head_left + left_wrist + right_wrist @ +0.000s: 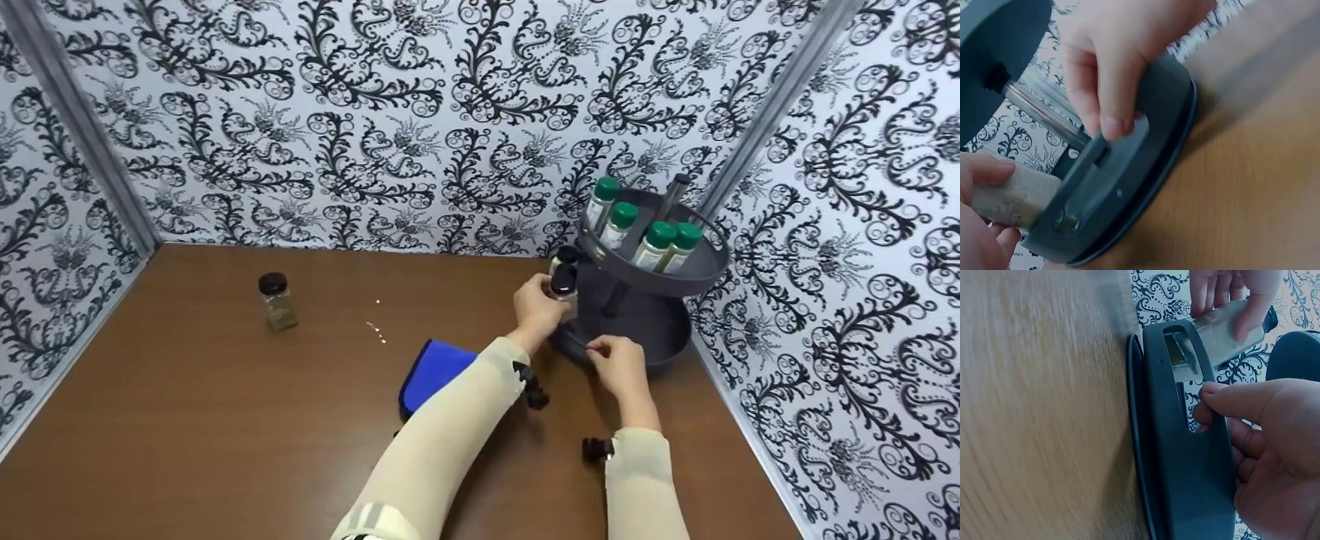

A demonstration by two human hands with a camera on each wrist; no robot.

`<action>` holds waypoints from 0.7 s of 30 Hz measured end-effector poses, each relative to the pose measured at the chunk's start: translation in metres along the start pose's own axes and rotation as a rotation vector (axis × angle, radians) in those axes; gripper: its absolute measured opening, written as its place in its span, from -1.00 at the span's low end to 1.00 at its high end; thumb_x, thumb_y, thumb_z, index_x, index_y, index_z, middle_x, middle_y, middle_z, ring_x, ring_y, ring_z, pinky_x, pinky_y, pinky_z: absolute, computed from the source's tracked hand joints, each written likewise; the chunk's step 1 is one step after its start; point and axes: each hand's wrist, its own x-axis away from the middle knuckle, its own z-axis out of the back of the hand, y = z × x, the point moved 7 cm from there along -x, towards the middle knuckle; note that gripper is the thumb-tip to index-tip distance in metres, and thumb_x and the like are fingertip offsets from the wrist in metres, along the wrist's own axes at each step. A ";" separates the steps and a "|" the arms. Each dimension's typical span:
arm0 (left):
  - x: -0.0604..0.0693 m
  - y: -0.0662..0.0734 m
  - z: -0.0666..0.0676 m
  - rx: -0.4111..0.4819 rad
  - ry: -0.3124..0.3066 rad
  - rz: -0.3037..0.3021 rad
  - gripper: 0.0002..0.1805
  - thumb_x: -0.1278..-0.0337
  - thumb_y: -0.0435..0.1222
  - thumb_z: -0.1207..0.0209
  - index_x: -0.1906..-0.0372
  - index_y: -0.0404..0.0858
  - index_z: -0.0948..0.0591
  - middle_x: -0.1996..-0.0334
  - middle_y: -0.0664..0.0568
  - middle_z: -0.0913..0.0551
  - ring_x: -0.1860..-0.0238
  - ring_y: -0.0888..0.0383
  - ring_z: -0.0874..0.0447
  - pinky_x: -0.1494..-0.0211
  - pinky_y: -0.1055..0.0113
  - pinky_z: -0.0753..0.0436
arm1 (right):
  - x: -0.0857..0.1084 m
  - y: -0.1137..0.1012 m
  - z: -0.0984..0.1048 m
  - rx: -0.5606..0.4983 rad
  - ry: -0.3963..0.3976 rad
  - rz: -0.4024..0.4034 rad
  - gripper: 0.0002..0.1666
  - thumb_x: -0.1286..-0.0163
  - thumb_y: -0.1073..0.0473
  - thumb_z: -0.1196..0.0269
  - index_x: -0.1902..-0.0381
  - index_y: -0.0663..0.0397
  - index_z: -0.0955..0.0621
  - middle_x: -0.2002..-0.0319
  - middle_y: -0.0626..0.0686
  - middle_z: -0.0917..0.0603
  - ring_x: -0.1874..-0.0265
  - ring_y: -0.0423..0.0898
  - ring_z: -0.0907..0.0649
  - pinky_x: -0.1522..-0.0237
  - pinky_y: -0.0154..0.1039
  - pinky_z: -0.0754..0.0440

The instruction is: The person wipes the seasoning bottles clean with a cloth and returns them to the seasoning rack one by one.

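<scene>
My left hand (538, 309) grips a clear glass spice jar (564, 285) with a black lid. The jar's base is inside the rim of the lower tray of a dark grey two-tier turntable organizer (660, 330). In the right wrist view the jar (1224, 337) shows pale contents, and its base is visible through the slot in the rim. My right hand (621, 364) pinches that rim, its thumb and fingertip meeting at the slot (1185, 396). Another black-lidded jar (564, 256) stands just behind the held one, mostly hidden.
Several green-capped bottles (621, 225) and a dark post (675, 193) occupy the upper tray (675, 283). A black-lidded spice jar (278, 304) stands at the table's left. A blue piece with black edging (442, 373) lies partly under my left forearm. Patterned walls (375, 150) enclose the table.
</scene>
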 end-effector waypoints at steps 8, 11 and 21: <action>0.000 -0.001 -0.005 -0.174 -0.013 -0.057 -0.55 0.25 -0.37 -0.58 0.08 -0.20 -0.81 0.21 0.00 -0.87 0.13 -0.03 -0.83 -0.01 0.15 -0.75 | -0.003 -0.001 -0.003 0.002 0.001 0.003 -0.93 -0.37 0.30 -0.43 0.22 0.14 -0.84 0.22 0.19 -0.85 0.24 0.14 -0.78 0.11 0.08 -0.74; 0.002 0.001 -0.005 -0.235 -0.008 -0.085 -0.61 0.20 -0.29 -0.58 0.12 -0.17 -0.82 0.22 -0.01 -0.88 0.15 -0.07 -0.84 0.00 0.10 -0.76 | -0.003 -0.003 -0.004 0.002 -0.003 0.009 -0.92 -0.38 0.29 -0.43 0.21 0.15 -0.84 0.20 0.20 -0.85 0.23 0.16 -0.78 0.11 0.10 -0.74; 0.004 0.003 -0.002 -0.217 -0.009 -0.110 -0.59 0.22 -0.26 -0.57 0.09 -0.11 -0.83 0.27 0.06 -0.86 0.20 -0.02 -0.81 0.03 0.14 -0.74 | -0.003 -0.002 -0.002 -0.002 0.017 0.015 -0.92 -0.37 0.31 -0.43 0.22 0.17 -0.83 0.21 0.21 -0.85 0.24 0.17 -0.77 0.09 0.12 -0.73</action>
